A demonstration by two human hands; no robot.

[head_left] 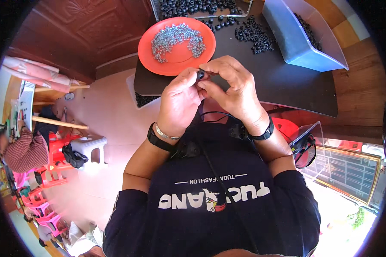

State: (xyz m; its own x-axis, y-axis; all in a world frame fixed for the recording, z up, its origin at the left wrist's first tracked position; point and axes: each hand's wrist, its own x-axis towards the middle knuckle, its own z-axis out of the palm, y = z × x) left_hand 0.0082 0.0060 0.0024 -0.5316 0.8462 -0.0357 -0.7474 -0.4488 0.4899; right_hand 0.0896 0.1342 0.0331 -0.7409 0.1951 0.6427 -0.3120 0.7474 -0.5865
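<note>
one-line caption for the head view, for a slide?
Both hands, left hand and right hand, pinch a small black rubber ring above a round orange plastic plate of silver screws.

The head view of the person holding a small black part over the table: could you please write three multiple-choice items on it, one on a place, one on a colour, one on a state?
1. Where do the small silver screws lie?
A. on the round plate
B. in the blue bin
C. on the white stool

2. What colour is the round plate?
A. green
B. orange-red
C. white

3. How is the small black part held?
A. it lies loose on the black mat
B. the left hand alone grips it
C. fingertips of both hands pinch it

Answers:
1. A, the screws are heaped on the plate, while the blue bin holds black pieces.
2. B, the plate is orange-red against the black mat.
3. C, the left hand and right hand meet at the part above the mat.
</note>
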